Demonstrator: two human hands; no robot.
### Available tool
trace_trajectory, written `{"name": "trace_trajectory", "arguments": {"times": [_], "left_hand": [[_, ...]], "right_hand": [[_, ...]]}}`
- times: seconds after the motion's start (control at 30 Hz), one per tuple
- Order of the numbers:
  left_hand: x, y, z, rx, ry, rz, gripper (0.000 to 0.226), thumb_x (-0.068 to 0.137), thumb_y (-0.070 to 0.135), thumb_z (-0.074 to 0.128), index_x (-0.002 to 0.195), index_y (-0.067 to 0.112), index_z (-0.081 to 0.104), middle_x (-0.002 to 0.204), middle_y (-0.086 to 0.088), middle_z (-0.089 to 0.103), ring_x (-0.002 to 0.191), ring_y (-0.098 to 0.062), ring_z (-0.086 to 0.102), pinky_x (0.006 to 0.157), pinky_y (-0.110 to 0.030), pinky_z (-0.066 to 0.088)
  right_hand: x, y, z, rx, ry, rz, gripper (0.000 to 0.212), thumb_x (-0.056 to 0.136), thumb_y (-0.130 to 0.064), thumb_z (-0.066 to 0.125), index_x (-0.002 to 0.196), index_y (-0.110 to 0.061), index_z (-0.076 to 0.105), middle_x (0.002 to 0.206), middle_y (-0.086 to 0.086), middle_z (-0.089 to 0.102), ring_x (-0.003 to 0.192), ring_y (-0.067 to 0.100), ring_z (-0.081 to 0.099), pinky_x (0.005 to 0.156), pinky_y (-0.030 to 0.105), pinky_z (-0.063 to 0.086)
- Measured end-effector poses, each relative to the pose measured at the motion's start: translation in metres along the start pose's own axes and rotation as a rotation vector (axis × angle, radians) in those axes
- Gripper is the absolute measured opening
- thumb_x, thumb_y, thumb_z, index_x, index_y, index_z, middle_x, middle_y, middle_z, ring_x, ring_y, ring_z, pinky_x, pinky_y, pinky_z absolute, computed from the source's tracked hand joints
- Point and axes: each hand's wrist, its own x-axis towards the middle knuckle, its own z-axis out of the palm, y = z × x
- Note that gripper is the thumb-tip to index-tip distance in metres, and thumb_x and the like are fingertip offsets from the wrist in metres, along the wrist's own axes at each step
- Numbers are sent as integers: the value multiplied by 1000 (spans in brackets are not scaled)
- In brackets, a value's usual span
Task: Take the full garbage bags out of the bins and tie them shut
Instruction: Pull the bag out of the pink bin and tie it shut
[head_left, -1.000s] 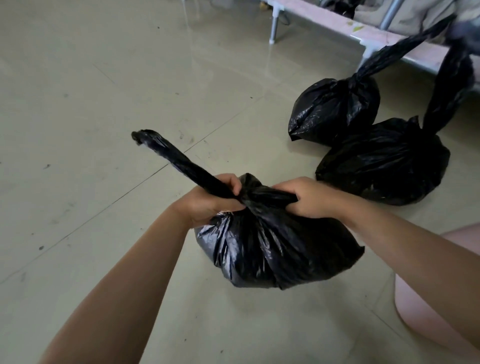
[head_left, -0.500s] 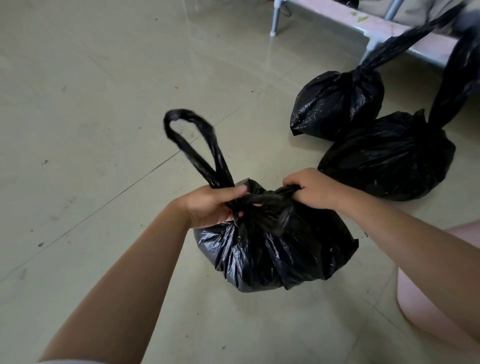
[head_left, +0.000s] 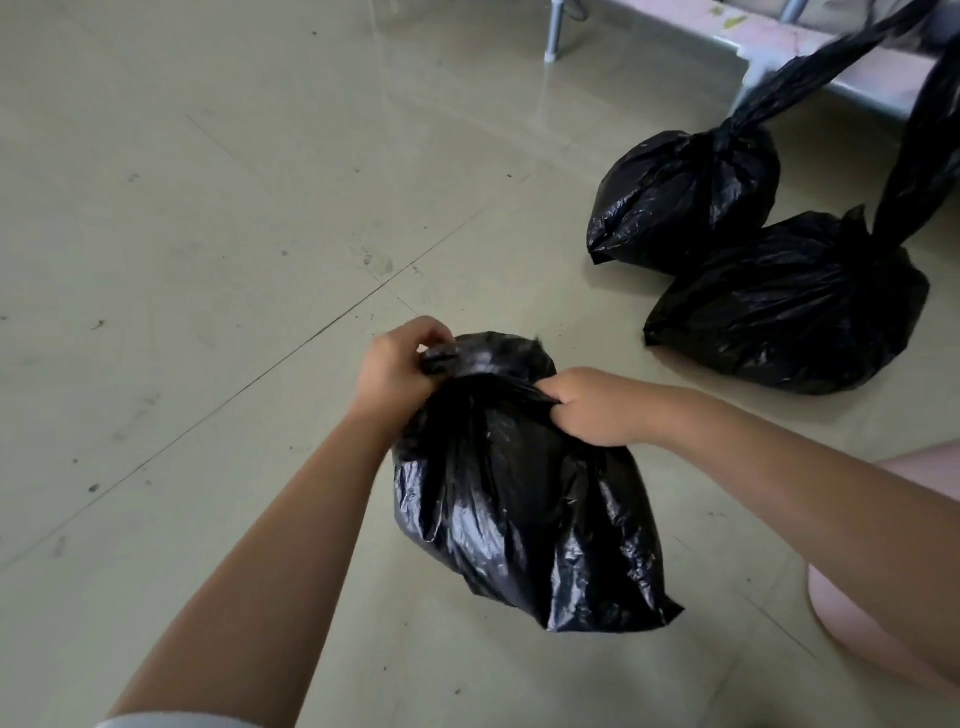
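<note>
Glossy pale grey-green tiled floor (head_left: 208, 234), thin grout lines running diagonally, scattered dark specks and scuffs. Top right: low pale-pink bench-like frame (head_left: 810, 49) on a grey metal leg (head_left: 555, 28) with white foot. Green scrap on its surface.

Both hands close on the gathered top of a black garbage bag (head_left: 519, 493) that sits on the pale tiled floor (head_left: 208, 260). The left hand (head_left: 397, 366) pinches the bunched neck (head_left: 467, 358) at its far left; the right hand (head_left: 597, 405) has a fistful of plastic on the opposite side. Beyond the right grip, well apart, two tied bags touch each other: a nearer bag (head_left: 789, 306) and a farther bag (head_left: 680, 197), each with a long twisted tail rising toward a metal-legged frame (head_left: 555, 31).
</note>
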Motion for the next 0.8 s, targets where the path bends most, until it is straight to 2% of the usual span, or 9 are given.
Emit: {"name": "trace_trajectory", "arguments": {"times": [0.07,0.17,0.3,0.4,0.5,0.57,0.67,0.73,0.8], "left_hand": [[-3,-3,6,135,51,1,29,71,-14,53,95,-1,63,87,-15,61,78,-23,51,62,-19,31],[-5,-1,14,126,60,-134,28,78,-9,46,96,4,62,81,-10,58,76,-22,49,62,-22,32],[-3,8,1,-714,-182,-363,31,86,-11,40,77,8,62,56,8,68,63,-18,56,58,-22,41],[-6,8,3,-953,-306,-518,35,90,-2,35,79,15,64,55,5,63,47,-3,60,47,-11,48],[-9,7,14,-1101,-251,-612,36,92,-4,33,85,13,63,67,1,68,61,-7,65,59,-18,54],[-10,5,20,-1174,-212,-611,35,92,-5,32,91,13,63,84,0,68,79,-11,63,69,-23,51],[-14,0,26,-1165,-237,-512,34,93,-5,32,105,14,57,97,2,64,89,-11,61,74,-24,50],[-16,-7,30,-1115,-279,-432,32,93,-5,34,106,13,56,95,4,69,87,-9,66,74,-22,54],[-18,-15,32,-1015,-266,-313,31,89,-10,38,96,11,60,82,9,75,78,-4,70,69,-16,56]], "right_hand": [[3,-4,6,-33,14,-22,20,87,-1,35,79,1,53,87,15,61,89,31,54,64,31,39],[5,-5,12,-53,26,-34,22,87,0,34,95,9,52,105,27,60,97,35,55,76,36,42],[1,8,3,-1,84,12,25,82,5,37,97,2,58,112,20,61,99,22,54,71,22,32],[-2,19,2,44,77,36,28,82,6,37,94,-8,59,111,16,62,94,15,50,76,21,33],[-1,20,8,-1,66,42,24,84,4,37,93,-2,58,108,19,62,93,19,52,75,23,34],[-2,19,8,-12,71,48,23,85,3,36,95,2,57,109,20,62,92,21,51,74,24,34],[-7,17,8,-47,26,39,22,86,1,36,97,1,55,109,19,61,90,21,50,73,25,35],[-11,14,11,-117,-69,17,17,86,-3,38,94,-3,53,107,18,59,92,25,52,77,29,41],[-17,10,12,-186,-222,-20,6,87,-10,44,87,-8,49,94,12,58,88,26,54,75,32,44]]}}
